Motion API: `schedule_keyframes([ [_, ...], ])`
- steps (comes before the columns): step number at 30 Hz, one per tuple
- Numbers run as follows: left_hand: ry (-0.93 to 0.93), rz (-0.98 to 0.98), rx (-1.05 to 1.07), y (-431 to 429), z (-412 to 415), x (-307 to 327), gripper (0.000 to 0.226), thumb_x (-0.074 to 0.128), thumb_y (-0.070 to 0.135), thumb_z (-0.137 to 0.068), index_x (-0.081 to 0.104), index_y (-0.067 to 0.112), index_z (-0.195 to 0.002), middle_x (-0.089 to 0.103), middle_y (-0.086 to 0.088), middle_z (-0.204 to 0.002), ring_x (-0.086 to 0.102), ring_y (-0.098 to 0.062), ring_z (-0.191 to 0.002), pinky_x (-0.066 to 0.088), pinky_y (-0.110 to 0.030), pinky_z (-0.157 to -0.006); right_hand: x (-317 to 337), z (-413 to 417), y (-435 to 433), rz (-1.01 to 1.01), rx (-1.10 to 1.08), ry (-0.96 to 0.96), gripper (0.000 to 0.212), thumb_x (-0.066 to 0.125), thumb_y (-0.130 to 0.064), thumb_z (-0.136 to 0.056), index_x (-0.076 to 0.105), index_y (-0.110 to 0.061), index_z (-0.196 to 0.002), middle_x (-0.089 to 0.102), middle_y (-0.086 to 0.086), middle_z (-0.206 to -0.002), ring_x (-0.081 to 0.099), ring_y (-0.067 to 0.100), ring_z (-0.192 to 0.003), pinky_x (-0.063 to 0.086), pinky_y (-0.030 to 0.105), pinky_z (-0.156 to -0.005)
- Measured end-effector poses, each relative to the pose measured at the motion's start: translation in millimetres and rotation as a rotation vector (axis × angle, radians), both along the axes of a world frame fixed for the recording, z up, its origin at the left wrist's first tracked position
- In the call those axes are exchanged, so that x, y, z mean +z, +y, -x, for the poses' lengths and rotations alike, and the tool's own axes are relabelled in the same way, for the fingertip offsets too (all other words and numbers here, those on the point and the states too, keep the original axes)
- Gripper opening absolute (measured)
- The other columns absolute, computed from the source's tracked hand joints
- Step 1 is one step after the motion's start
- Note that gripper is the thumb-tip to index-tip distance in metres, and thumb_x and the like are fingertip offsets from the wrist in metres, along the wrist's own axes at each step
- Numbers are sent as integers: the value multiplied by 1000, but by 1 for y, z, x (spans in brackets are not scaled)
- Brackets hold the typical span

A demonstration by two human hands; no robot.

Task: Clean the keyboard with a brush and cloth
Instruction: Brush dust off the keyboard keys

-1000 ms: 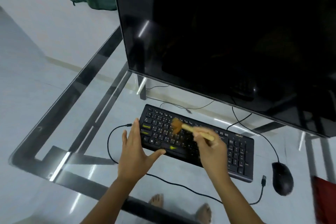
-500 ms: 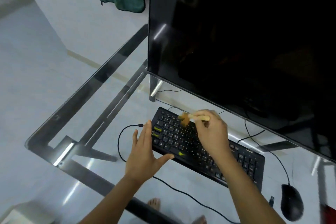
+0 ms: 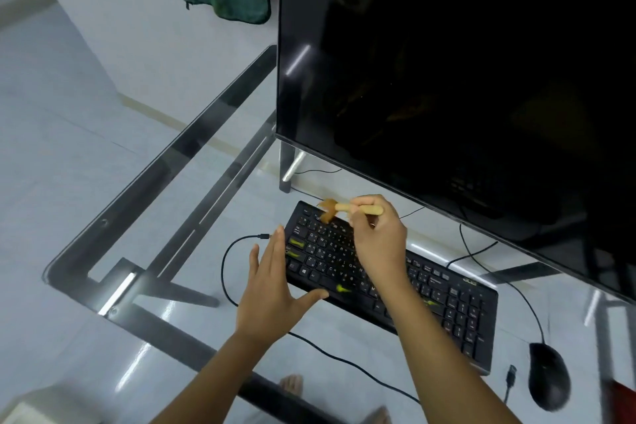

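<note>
brush (image 3: 339, 208) in right hand (image 3: 380, 241) — on keyboard (image 3: 447, 299)

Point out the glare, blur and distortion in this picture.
Head view: glare streaks on the glass table and one on the dark monitor; the brush bristles are smeared by motion blur; the wide-angle lens tilts and bows the monitor edges; the keyboard legends are soft.

Right hand (image 3: 380, 244) gripping wooden brush (image 3: 344, 208) over black keyboard (image 3: 447, 296) top-left corner, left hand (image 3: 272, 289) flat against its left edge
</note>
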State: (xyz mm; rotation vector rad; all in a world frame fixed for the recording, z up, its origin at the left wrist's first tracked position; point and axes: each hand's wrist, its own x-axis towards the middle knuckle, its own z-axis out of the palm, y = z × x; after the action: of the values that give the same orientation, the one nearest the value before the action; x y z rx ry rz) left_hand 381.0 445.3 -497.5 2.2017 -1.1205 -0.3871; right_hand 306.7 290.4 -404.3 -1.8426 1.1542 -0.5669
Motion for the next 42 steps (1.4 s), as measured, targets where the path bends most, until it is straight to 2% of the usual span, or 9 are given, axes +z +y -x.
schedule_keyframes([
  [7,-5,-22,-13,0,-1,-3,117,53,80,-73,-1,14,-152,13,-1,-161,7,-15,-148,1,-42,-121,-1,35,-1,45,-47,5,16,62,-9,-92,65,-25,-87,69,1,-91,66,4,-78,52,17,-73],
  [11,-46,-32,-28,2,0,-5,116,49,81,-74,-3,13,-152,11,-5,-161,8,-16,-148,5,-46,-121,-6,73,3,-45,87,87,14,61,-11,-93,66,-24,-90,74,1,-82,71,21,-78,59,40,-73],
  [14,-49,-63,-24,0,1,-3,119,45,85,-71,-6,13,-152,11,-9,-161,8,-19,-148,3,-48,-119,-1,100,-1,123,-157,53,16,63,-12,-91,65,-28,-90,70,-2,-88,66,16,-80,56,40,-73],
  [17,-147,-114,-96,-3,5,3,121,39,87,-72,-1,7,-152,7,-10,-160,6,-21,-148,7,-55,-117,-1,111,8,-92,-129,4,15,63,-9,-92,66,-24,-89,74,0,-79,71,18,-78,58,41,-76],
  [22,-211,-116,-171,-25,21,21,116,37,85,-74,7,5,-152,10,-10,-161,-8,-13,-148,7,-59,-116,-1,134,3,183,-211,77,22,64,-2,-89,64,-24,-86,66,-4,-82,60,-1,-72,45,8,-62],
  [27,-240,-126,-330,-53,38,28,112,34,85,-76,6,8,-153,5,-4,-161,-5,-15,-149,1,-53,-118,2,160,1,-95,-104,37,17,62,-4,-91,67,-20,-89,74,-7,-79,71,12,-75,59,31,-73],
  [31,-270,-179,-478,-78,66,26,115,25,90,-73,-3,13,-153,-2,0,-160,-10,-13,-148,-2,-50,-118,-1,186,-11,151,-332,60,20,64,-3,-89,68,-23,-89,66,-16,-89,59,-10,-86,41,0,-75],
  [38,-232,-217,-550,-99,117,26,117,20,92,-69,-3,14,-153,-6,1,-161,-14,-13,-147,-11,-47,-117,2,218,-33,89,-391,38,22,62,-3,-89,65,-24,-84,66,-6,-90,59,-8,-86,41,2,-74],
  [42,-225,-254,-575,-108,134,23,120,35,89,-67,-7,15,-152,-12,1,-160,-20,-13,-145,-13,-45,-116,6,240,-40,-156,-245,-5,14,61,-8,-93,64,-21,-87,73,-12,-80,69,7,-81,55,22,-78],
])
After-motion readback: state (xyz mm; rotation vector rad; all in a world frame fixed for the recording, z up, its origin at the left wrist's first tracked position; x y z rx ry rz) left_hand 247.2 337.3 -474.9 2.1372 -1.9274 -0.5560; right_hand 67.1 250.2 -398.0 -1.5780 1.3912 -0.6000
